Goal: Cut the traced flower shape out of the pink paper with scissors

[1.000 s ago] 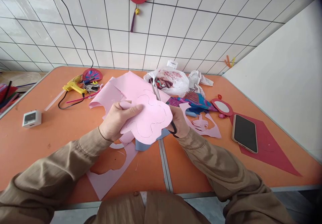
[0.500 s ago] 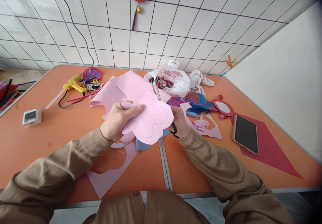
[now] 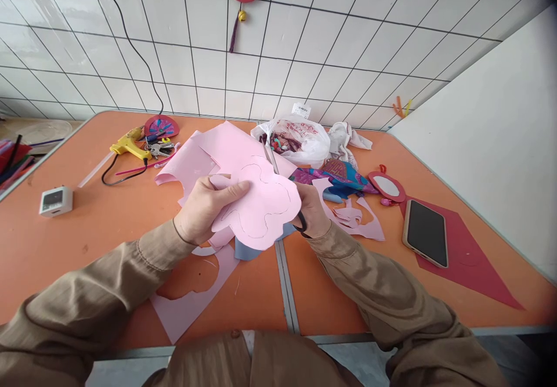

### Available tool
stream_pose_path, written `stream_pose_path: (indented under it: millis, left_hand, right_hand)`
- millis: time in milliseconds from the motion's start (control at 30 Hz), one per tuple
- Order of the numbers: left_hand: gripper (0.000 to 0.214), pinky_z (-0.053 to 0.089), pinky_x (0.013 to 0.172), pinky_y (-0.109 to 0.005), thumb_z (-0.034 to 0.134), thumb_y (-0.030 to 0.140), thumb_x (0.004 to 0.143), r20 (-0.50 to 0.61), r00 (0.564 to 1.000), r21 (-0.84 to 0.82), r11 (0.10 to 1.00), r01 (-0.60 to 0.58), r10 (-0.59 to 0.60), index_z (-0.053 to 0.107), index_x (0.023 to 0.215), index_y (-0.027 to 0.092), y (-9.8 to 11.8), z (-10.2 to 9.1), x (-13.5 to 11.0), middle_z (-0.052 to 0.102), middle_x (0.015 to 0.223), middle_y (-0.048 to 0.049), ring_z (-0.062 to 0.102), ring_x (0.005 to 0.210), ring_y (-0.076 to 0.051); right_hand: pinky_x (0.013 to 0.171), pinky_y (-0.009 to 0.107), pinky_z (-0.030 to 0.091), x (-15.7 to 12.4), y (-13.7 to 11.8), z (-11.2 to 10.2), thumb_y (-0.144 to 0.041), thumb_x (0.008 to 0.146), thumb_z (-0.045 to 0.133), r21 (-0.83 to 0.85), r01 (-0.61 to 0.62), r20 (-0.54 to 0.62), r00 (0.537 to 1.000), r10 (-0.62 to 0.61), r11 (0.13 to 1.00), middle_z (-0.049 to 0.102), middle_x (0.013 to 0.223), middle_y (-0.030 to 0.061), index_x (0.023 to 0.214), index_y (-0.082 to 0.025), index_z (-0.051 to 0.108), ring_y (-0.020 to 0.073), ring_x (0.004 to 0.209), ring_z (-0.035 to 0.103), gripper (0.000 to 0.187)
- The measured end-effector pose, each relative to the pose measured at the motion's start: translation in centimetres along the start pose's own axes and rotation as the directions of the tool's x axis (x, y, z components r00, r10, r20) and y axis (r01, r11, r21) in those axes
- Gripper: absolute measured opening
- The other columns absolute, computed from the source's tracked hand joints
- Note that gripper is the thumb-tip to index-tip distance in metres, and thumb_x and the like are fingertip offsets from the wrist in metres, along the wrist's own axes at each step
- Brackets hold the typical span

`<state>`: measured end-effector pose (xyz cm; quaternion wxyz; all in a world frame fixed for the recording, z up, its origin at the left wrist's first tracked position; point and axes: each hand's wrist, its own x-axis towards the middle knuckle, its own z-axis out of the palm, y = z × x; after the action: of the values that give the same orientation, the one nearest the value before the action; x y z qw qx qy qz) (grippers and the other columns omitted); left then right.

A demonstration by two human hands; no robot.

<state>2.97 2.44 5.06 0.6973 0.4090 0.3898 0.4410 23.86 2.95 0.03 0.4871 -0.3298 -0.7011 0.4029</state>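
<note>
A pink flower-shaped paper piece with a drawn inner outline is held above the table. My left hand is closed on its left edge, thumb on top. Behind its right edge, my right hand is closed on a pair of scissors; a black handle loop shows by the wrist. The blades rise past the paper's upper edge, their lower part hidden by the paper. Beneath and behind lie larger pink sheets and a pink offcut with a rounded hole.
On the orange table lie a yellow glue gun, keys and a white charger at left. A white plastic bag stands at the back. To the right are pink scraps, a phone and red sheet.
Almost nothing differs. The view has shifted very slightly, while both hands, the paper and the scissors keep nearly the same position.
</note>
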Motion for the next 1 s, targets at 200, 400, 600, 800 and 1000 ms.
stream_pose_path:
  millis: [200, 400, 600, 800, 1000]
  left_hand:
    - [0.035, 0.039, 0.043, -0.021, 0.091, 0.040, 0.061, -0.001, 1.000, 0.010, 1.000, -0.005, 0.005, 0.073, 0.054, 0.010, -0.1, -0.1, 0.0, 0.062, 0.052, -0.0041, 0.054, 0.047, -0.011]
    - [0.036, 0.039, 0.042, -0.019, 0.091, 0.037, 0.062, 0.009, 1.000, 0.003, 1.000, -0.018, 0.018, 0.069, 0.051, 0.011, 0.1, -0.2, 0.2, 0.060, 0.053, -0.0021, 0.053, 0.048, -0.009]
    - [0.035, 0.039, 0.040, -0.019, 0.090, 0.035, 0.064, 0.025, 1.000, 0.042, 0.999, -0.006, 0.005, 0.068, 0.051, 0.011, 0.8, -0.1, 0.0, 0.059, 0.051, -0.0005, 0.053, 0.046, -0.009]
    - [0.032, 0.044, 0.041, -0.018, 0.092, 0.034, 0.063, 0.127, 0.990, 0.059, 0.997, 0.049, -0.056, 0.072, 0.055, 0.011, 1.5, -0.2, -0.1, 0.065, 0.053, -0.0018, 0.056, 0.044, -0.009]
    - [0.030, 0.042, 0.039, -0.016, 0.093, 0.033, 0.063, 0.235, 0.962, 0.128, 0.986, 0.111, -0.138, 0.073, 0.056, 0.011, 2.1, -0.6, 0.1, 0.065, 0.052, -0.0019, 0.057, 0.045, -0.009]
  right_hand:
    - [0.050, 0.030, 0.045, 0.2, -0.5, 0.0, -0.045, 0.064, 0.083, -0.017, -0.033, 0.000, 0.999, 0.033, 0.999, 0.055, 0.052, -0.0028, 0.074, -0.021, 0.069, 0.0137, 0.048, 0.045, 0.030]
    - [0.046, 0.026, 0.040, 0.2, -0.6, 0.1, -0.040, 0.065, 0.085, 0.016, -0.013, 0.005, 1.000, 0.012, 1.000, 0.053, 0.053, -0.0036, 0.070, -0.020, 0.066, 0.0120, 0.047, 0.043, 0.028]
    - [0.045, 0.026, 0.042, 0.4, -0.5, -0.8, -0.056, 0.073, 0.078, -0.026, -0.062, 0.006, 0.998, 0.062, 0.998, 0.053, 0.051, -0.0029, 0.071, -0.021, 0.061, 0.0141, 0.047, 0.051, 0.039]
    - [0.049, 0.027, 0.047, 0.5, -0.7, -1.8, -0.059, 0.078, 0.074, -0.011, -0.137, 0.120, 0.983, 0.137, 0.991, 0.058, 0.060, -0.0008, 0.078, -0.019, 0.060, 0.0140, 0.052, 0.055, 0.042]
    - [0.051, 0.024, 0.044, 0.7, -1.7, -2.9, -0.051, 0.076, 0.077, -0.042, -0.146, 0.210, 0.966, 0.151, 0.988, 0.057, 0.065, -0.0008, 0.082, -0.017, 0.064, 0.0111, 0.055, 0.051, 0.036]
